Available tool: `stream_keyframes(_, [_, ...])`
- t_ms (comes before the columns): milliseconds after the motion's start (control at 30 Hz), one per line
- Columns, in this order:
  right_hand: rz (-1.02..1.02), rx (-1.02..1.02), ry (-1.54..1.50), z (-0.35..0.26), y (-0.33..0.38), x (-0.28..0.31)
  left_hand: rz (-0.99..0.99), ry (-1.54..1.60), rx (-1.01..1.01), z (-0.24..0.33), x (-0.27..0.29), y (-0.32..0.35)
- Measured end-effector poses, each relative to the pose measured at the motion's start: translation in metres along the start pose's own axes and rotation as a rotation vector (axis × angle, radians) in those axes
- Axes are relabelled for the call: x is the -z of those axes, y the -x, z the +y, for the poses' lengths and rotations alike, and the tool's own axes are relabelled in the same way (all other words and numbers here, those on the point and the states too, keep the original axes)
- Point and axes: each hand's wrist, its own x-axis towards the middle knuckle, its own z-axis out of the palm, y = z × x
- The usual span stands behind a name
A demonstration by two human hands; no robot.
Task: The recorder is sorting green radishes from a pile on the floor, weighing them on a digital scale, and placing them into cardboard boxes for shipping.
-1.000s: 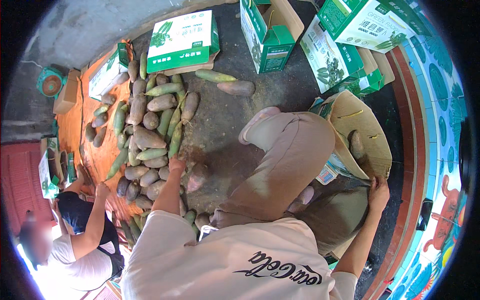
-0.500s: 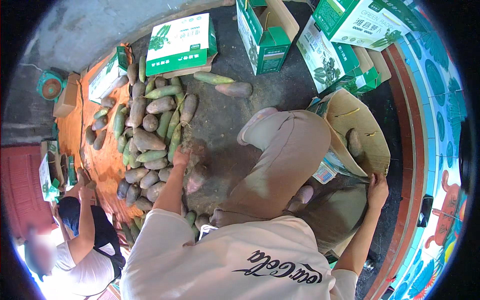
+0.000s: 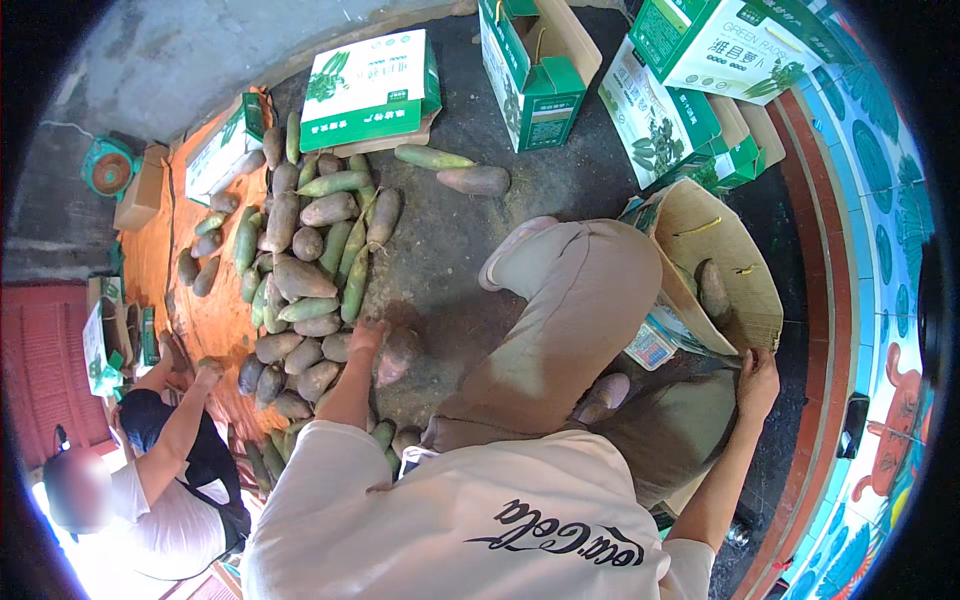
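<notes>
My left hand [image 3: 369, 335] reaches down to the right edge of a pile of green and muddy brown radishes [image 3: 297, 278]. Its fingers are dark and blurred, so their grip is hidden. Right beside it on the floor lies a thick reddish-brown radish [image 3: 399, 355]. My right hand [image 3: 757, 385] is closed on the near rim of an open cardboard carton [image 3: 755, 280] at my right. Inside that carton a brown radish [image 3: 712, 292] shows. Under the carton's near side a small keypad panel [image 3: 650, 347] sticks out.
Green-and-white cartons stand ahead: a closed one [image 3: 368, 85], an open one [image 3: 540, 80] and stacked ones [image 3: 690, 90]. Two radishes [image 3: 455, 168] lie apart on the dark floor. An orange sheet [image 3: 185, 300] spreads under the pile's left. At left, a co-worker [image 3: 175, 480] reaches over it.
My left hand has drawn slightly back toward me, beside the reddish-brown radish. My right hand stays on the carton rim. The co-worker's near hand has moved right toward the pile.
</notes>
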Motion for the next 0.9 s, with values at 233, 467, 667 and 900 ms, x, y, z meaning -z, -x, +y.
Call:
stream_keyframes(233, [0.061, 0.038, -0.078, -0.005, -0.005, -0.004, 0.112, 0.296, -0.185, 0.061, 0.027, 0.015])
stream_keyframes(467, [0.09, 0.054, -0.084, -0.002, 0.002, -0.001, 0.184, 0.108, -0.327, 0.081, 0.039, 0.009])
stream_keyframes(667, [0.076, 0.039, -0.052, 0.008, 0.005, -0.001, 0.166, -0.022, -0.01, 0.015, 0.044, -0.03])
stream_keyframes(900, [-0.001, 0.008, -0.023, -0.003, 0.0, 0.002, 0.21, -0.064, 0.134, -0.029, 0.036, -0.053])
